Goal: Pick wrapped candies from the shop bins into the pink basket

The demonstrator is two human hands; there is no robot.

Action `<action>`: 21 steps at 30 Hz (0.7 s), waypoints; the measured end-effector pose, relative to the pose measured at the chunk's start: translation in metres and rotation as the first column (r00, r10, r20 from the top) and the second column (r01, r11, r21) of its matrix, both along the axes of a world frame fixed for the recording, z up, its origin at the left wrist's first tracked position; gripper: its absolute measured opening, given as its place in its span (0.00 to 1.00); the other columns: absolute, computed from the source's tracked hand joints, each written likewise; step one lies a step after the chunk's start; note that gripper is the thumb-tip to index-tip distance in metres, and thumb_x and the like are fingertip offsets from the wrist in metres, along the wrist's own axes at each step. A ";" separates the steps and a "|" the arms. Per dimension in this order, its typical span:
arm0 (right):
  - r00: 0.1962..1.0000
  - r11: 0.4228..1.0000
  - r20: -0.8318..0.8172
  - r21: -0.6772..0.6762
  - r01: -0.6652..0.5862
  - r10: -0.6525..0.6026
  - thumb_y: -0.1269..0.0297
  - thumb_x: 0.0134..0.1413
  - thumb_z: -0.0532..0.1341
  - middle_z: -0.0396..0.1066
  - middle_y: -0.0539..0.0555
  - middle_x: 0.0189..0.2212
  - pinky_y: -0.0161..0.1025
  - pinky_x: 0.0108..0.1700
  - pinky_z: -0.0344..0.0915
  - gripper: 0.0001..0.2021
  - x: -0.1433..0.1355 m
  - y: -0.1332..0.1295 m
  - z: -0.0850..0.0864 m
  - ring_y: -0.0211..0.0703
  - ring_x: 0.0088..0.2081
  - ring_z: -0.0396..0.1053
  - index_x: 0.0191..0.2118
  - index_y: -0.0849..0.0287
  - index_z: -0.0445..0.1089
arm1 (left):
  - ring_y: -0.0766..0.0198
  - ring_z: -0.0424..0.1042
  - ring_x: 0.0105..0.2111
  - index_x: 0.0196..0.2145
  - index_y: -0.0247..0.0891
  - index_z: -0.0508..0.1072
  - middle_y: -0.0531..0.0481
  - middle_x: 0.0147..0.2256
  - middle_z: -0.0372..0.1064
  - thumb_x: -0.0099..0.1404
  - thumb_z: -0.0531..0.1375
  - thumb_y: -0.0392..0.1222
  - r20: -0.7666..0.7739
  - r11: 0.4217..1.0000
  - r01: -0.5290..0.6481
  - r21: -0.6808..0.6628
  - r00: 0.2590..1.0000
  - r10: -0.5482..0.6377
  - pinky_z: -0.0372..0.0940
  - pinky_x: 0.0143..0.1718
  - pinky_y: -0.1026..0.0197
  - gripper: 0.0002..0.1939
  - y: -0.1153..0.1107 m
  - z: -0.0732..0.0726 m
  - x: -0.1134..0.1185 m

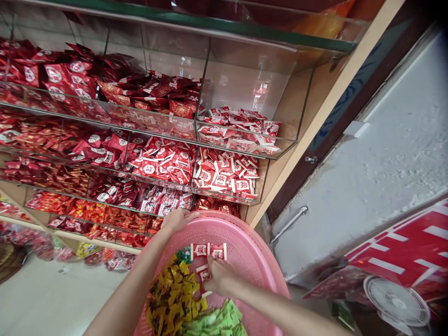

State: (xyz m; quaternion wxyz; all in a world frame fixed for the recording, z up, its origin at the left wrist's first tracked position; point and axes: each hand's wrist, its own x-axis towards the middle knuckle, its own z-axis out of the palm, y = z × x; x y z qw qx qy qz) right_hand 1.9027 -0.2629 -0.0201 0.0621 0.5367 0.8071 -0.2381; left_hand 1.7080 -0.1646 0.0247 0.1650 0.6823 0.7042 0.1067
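Note:
A round pink basket (252, 261) holds yellow-wrapped candies (175, 294), light green packets (220, 322), a few dark green ones (184, 255) and some red-and-white packets (199, 251). My left hand (178, 219) grips the far-left rim of the basket, fingers bent over it. Inside, my right hand (221, 276) is closed at the red-and-white packets, its fingertips touching them; how firmly it holds one is partly hidden by the hand itself.
Clear-fronted shelf bins (224, 179) full of red packets rise beyond the basket. A wooden shelf post (297, 144), a grey wall (385, 154) and a metal bar (290, 224) stand right. A white fan (397, 301) is at lower right.

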 end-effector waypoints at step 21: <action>0.942 0.896 0.117 0.291 -0.336 0.315 0.65 0.47 0.58 0.69 0.60 0.41 0.45 0.44 0.62 0.16 0.000 0.042 0.039 0.52 0.44 0.66 0.44 0.61 0.61 | 0.51 0.73 0.36 0.32 0.41 0.76 0.41 0.32 0.75 0.54 0.44 0.70 0.031 1.000 -0.001 0.026 1.000 0.000 0.61 0.33 0.59 0.33 0.000 -0.003 -0.002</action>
